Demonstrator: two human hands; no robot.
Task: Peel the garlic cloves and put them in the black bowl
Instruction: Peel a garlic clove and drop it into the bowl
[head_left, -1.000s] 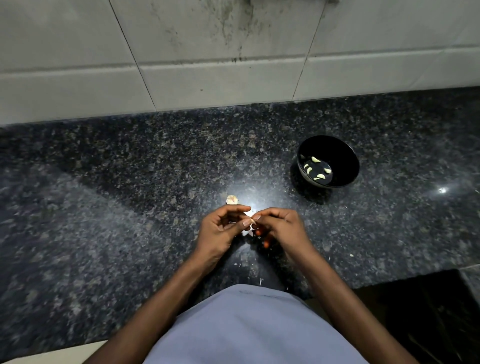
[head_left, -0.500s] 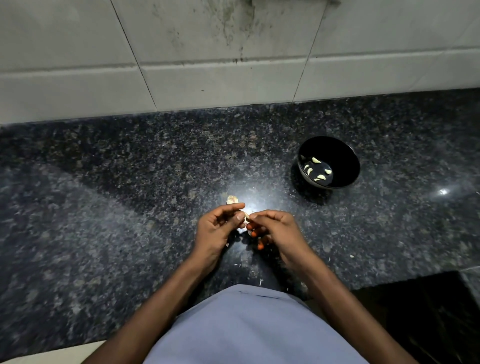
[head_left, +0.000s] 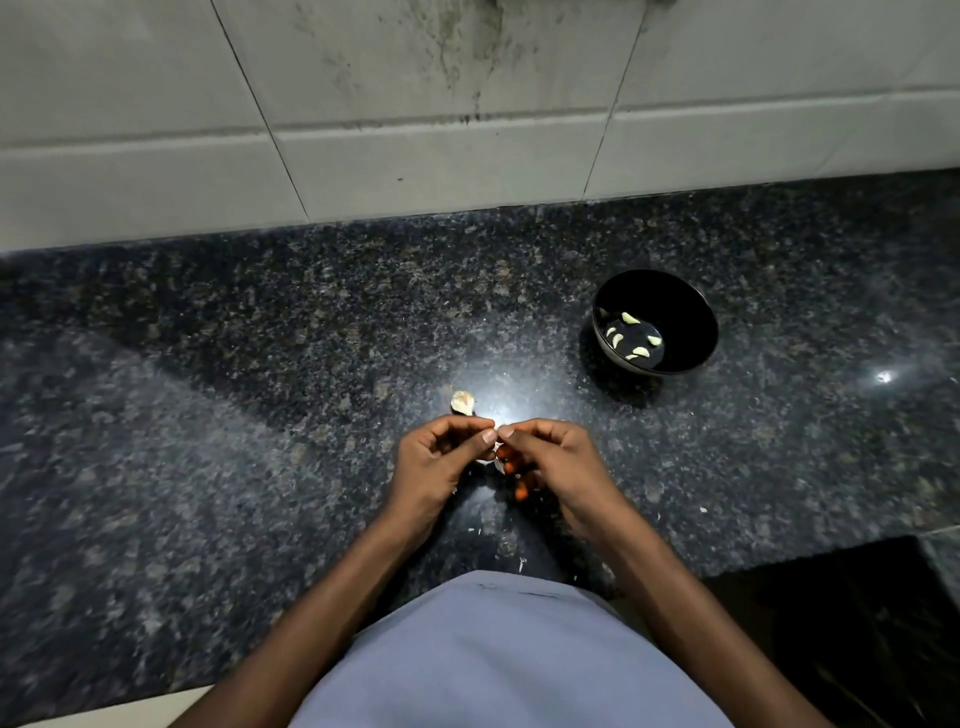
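A: So, what are the hands doing?
B: Left hand (head_left: 436, 462) and right hand (head_left: 550, 462) are both pinching one garlic clove (head_left: 497, 451) above the counter (head_left: 208, 467).
A: Beyond them?
B: A garlic piece (head_left: 462, 401) is lying nearby; farther right, peeled cloves (head_left: 631, 338) are sitting in the black bowl (head_left: 675, 306).

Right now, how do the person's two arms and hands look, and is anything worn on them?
Both forearms are bare, with no sleeves, watch or bracelet in view. The left hand has short, plain nails; the right hand has orange-painted fingernails. No gloves or rings show.
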